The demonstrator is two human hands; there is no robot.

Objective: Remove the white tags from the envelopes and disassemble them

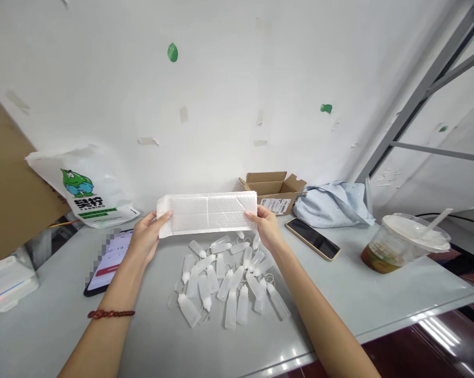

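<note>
A flat white padded mailer (205,214) is stretched sideways between my two hands, above the far part of the table. My left hand (147,234) pinches its left end, thumb on the near face. On the other end, my right hand (267,227) grips the edge with the thumb pressed on the face. Below the mailer lies a loose pile of several small translucent plastic squeeze bottles (231,310) with white caps, pointing in various directions. The fingers behind the mailer are partly hidden.
On the grey table (158,336), a phone with a running timer (110,262) lies left. An open cardboard box (276,191), light blue cloth bag (331,202), dark phone (312,239) and drink cup (394,244) stand right. A white printed bag (83,184) leans back left.
</note>
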